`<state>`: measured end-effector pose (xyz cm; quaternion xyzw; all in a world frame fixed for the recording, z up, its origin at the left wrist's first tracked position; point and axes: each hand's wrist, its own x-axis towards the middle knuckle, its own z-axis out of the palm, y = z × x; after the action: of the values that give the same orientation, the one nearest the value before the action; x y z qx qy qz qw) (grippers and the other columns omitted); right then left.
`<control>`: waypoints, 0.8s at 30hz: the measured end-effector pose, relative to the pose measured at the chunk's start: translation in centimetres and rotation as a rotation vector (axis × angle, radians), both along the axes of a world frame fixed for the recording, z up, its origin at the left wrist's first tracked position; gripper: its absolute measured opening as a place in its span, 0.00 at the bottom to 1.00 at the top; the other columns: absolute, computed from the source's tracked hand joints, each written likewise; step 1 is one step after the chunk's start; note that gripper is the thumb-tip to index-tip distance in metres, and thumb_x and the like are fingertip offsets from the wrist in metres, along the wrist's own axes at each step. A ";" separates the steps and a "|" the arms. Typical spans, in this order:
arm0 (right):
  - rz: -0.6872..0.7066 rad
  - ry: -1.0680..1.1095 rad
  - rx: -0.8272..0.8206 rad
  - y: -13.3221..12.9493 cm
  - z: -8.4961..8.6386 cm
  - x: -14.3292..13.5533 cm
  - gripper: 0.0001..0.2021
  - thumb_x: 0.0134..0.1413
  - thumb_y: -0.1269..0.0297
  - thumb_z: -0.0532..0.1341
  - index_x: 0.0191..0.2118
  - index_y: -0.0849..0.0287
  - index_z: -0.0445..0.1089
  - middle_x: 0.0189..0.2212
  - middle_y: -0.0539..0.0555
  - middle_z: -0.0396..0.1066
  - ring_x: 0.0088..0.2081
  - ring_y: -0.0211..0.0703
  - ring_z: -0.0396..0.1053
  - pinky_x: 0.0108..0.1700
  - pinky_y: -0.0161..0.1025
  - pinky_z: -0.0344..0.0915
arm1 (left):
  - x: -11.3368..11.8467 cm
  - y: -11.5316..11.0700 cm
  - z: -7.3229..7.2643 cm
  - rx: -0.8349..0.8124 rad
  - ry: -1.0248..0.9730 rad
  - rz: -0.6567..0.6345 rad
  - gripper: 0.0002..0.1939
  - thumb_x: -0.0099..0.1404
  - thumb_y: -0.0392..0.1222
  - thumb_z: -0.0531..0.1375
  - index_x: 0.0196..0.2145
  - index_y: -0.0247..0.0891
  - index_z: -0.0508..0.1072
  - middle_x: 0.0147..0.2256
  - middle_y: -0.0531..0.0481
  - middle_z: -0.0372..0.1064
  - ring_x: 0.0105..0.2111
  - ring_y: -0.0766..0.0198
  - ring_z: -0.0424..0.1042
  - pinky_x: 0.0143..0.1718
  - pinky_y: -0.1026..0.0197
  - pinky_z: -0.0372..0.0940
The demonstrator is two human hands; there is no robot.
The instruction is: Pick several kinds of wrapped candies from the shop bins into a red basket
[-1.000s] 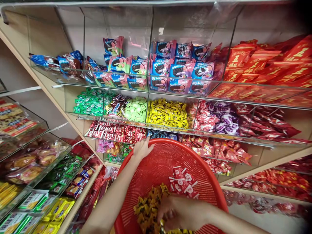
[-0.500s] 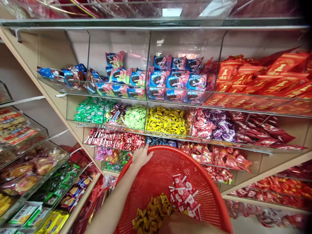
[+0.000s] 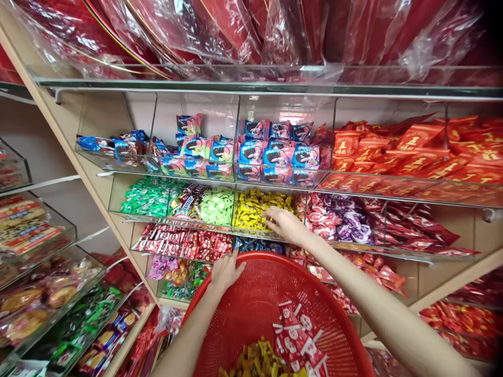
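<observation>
My left hand (image 3: 226, 271) is closed on the far rim of a round red plastic basket (image 3: 271, 259), thumb lying along the inside. Within the basket lie a heap of yellow-wrapped candies (image 3: 257, 358) and a cluster of red-and-white packets (image 3: 298, 335). My right hand (image 3: 285, 224) is stretched over the shelf's front edge to a compartment of yellow-wrapped candies (image 3: 251, 207). Its fingers point left and down at the candies, slightly bent and apart, with nothing visibly lifted in them.
Clear partitions divide the shelf. Green sweets (image 3: 145, 199) and pale green ones (image 3: 217, 205) lie left of the yellow; pink (image 3: 320, 212) and purple sweets (image 3: 351, 217) lie right. Blue-and-pink packs (image 3: 277, 152) and red-orange bags (image 3: 416, 149) fill the tier above. A clear front panel (image 3: 251, 230) edges the compartment.
My right hand has moved up out of the basket to the yellow candies on the shelf. My left hand stays on the rim. The view has tilted upward.
</observation>
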<state>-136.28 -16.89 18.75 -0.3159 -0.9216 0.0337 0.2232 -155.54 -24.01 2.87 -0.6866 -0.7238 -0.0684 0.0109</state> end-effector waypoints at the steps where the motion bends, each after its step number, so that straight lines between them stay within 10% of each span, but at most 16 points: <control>1: -0.036 -0.024 -0.002 1.4 -0.1 -0.1 0.10 0.53 0.68 0.53 0.41 0.61 0.66 0.38 0.58 0.67 0.37 0.41 0.65 0.41 0.38 0.60 | 0.0 0.0 0.1 -0.006 -0.004 0.000 0.31 0.62 0.58 0.40 0.58 0.40 0.52 0.44 0.41 0.67 0.38 0.58 0.69 0.36 0.60 0.61; 10: -0.036 -0.329 -0.303 6.6 -2.6 -1.9 0.21 0.40 0.70 0.63 0.46 0.62 0.68 0.45 0.58 0.69 0.43 0.45 0.67 0.43 0.34 0.62 | -0.1 0.0 0.1 -0.017 -0.013 0.007 0.31 0.63 0.57 0.41 0.59 0.40 0.49 0.44 0.42 0.67 0.39 0.58 0.69 0.37 0.60 0.61; 24: -0.031 -0.444 -0.303 5.8 -1.7 -2.6 0.24 0.42 0.74 0.59 0.49 0.58 0.66 0.49 0.57 0.66 0.48 0.46 0.64 0.47 0.34 0.60 | -0.3 0.1 -0.1 0.018 -0.021 -0.009 0.30 0.62 0.58 0.41 0.58 0.40 0.52 0.42 0.42 0.68 0.38 0.57 0.69 0.35 0.60 0.61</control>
<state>-138.92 -11.11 17.04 -0.3594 -0.9274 0.0979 -0.0338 -155.83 -23.88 2.74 -0.6889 -0.7201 -0.0822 0.0092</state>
